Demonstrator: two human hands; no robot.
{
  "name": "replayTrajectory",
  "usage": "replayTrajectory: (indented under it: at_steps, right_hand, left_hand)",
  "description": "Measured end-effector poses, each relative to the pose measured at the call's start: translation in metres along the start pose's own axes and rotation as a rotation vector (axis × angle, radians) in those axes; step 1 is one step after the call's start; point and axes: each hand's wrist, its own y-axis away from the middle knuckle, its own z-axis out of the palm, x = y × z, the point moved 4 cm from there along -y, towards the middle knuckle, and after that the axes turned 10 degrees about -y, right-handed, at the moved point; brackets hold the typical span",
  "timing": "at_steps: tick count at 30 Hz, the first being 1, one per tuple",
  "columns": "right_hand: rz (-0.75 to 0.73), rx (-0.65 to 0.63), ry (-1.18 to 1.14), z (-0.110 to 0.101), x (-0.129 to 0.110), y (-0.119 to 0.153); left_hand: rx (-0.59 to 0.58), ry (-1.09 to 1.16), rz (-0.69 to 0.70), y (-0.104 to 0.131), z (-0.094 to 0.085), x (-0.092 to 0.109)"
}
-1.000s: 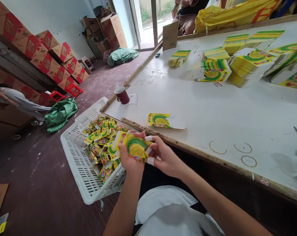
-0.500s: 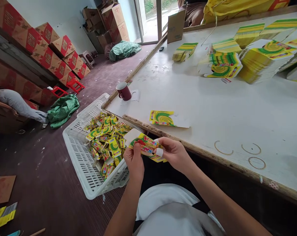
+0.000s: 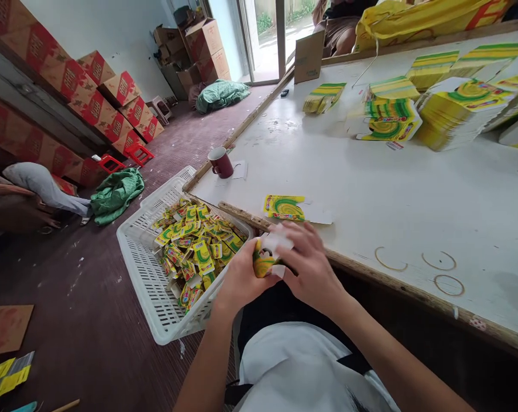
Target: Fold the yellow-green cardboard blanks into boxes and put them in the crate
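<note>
One white table has a crate of small cartons by its near-left corner, a flattened carton close to its near edge and, before that edge, the left hand holding a yellow box against the right hand, whose grip is unclear.

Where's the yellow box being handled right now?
Head view, just below centre: the yellow box is between the left hand and the right hand, right of the white basket, by the table's near edge.
</note>
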Motion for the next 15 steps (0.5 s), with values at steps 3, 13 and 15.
replayTrajectory:
  at_steps: [3,13,15]
  right_hand:
    - [0.356,0.24,-0.313,-0.001,0.016,0.006]
    - [0.851,0.049,-0.96,0.036,0.029,0.015]
    - [0.75,0.036,-0.886,0.035,0.029,0.014]
  left_hand:
    - [0.108,-0.069,-0.041,0.002,0.012,0.001]
    - [0.319,-0.152,0.131,0.01,0.032,0.003]
    - [0.323,-0.137,0.116,0.008,0.032,0.002]
